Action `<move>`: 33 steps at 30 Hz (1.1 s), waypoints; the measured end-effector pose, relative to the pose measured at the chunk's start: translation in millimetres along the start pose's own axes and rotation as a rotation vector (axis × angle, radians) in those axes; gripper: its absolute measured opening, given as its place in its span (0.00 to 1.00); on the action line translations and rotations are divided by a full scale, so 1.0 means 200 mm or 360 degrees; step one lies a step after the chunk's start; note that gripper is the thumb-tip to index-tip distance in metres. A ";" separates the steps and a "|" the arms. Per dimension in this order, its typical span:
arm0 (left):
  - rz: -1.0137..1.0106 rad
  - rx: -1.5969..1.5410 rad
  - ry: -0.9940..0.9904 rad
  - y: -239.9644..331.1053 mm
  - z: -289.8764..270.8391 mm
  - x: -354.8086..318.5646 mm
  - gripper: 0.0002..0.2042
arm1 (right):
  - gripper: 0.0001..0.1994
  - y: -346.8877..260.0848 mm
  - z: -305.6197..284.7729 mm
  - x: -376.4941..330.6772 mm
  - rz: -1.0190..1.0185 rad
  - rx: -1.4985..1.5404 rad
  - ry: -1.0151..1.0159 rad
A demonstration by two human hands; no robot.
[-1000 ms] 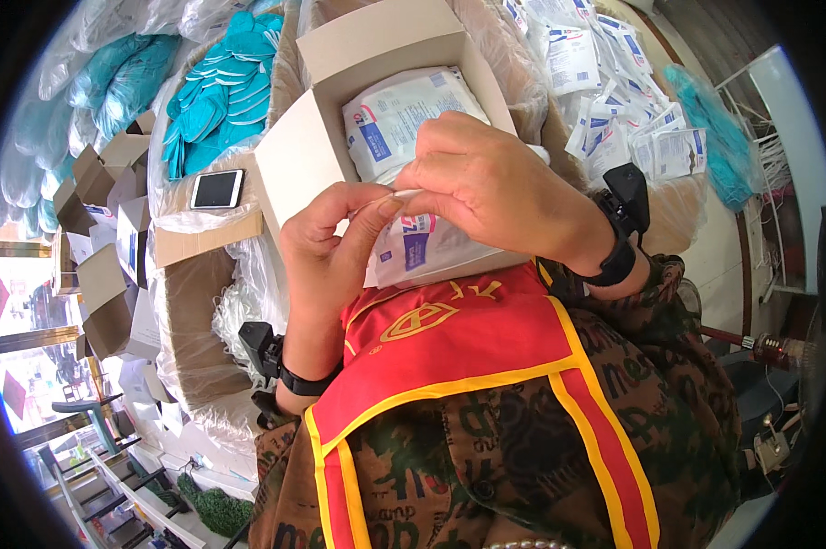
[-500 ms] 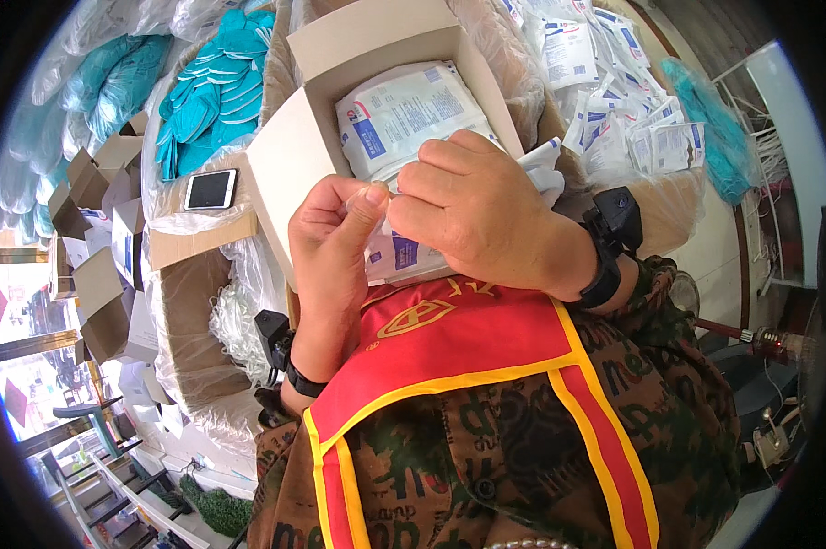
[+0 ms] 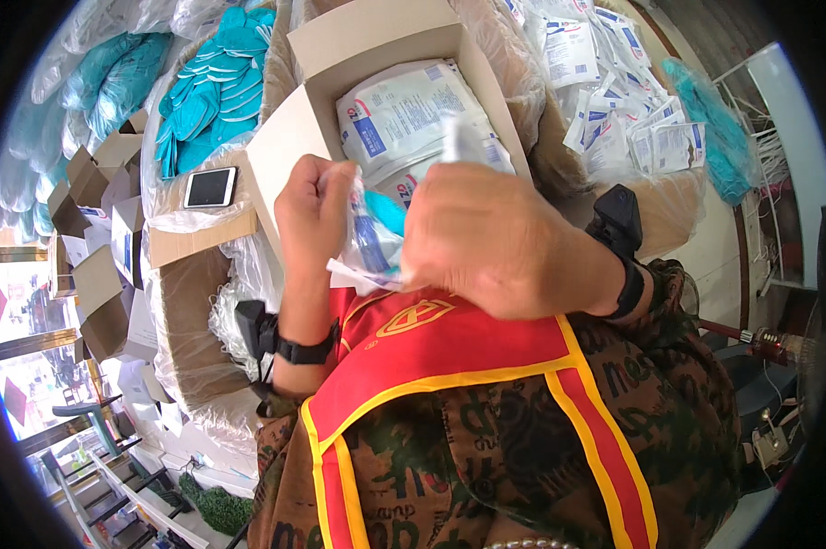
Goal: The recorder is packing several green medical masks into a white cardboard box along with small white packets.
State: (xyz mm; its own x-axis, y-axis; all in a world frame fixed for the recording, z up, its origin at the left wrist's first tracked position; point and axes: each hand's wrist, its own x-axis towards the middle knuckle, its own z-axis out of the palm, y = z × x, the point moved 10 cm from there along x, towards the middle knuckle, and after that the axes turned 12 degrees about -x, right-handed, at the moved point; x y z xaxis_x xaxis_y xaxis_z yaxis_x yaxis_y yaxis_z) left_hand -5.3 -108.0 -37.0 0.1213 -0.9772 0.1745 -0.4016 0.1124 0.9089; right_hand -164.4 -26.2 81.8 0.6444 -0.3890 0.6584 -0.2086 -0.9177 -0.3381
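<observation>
Head view: hands raised close over an open cardboard box (image 3: 376,55).
Left hand (image 3: 314,206): fingers pinched on a clear packet (image 3: 369,240) with teal contents.
Right hand (image 3: 495,240): closed on the same packet, opposite side.
Box contents: white sealed packets (image 3: 404,114).
Left background: smartphone (image 3: 210,187), teal masks (image 3: 213,91).

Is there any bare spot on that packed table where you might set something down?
Hardly. The only flat bare patch is the cardboard flap just below the phone, between the teal glove pile and the open box. That box is filled with white packets; both hands hold a packet over it. Loose packets crowd the right.
</observation>
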 end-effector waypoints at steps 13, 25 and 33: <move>0.0196 -0.0284 -0.1182 0.43 0.09 -0.27 0.25 | 0.07 0.15 0.03 -0.03 0.0164 -0.0336 -0.0004; -0.0212 -0.0935 -0.1215 0.34 0.13 -0.33 0.30 | 0.06 0.03 0.01 -0.02 0.0080 -0.0285 0.0107; 0.0514 -0.0262 -0.0805 0.55 0.11 -0.34 0.32 | 0.06 -0.05 0.01 0.00 -0.0038 -0.0308 0.0161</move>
State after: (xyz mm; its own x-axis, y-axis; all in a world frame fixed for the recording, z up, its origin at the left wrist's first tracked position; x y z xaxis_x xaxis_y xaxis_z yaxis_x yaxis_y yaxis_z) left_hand -77.6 -34.1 42.8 -0.4443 -0.8490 0.2860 -0.1962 0.4037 0.8936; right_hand -160.3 -17.2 83.9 0.5755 -0.3643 0.7322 -0.3380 -0.9212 -0.1927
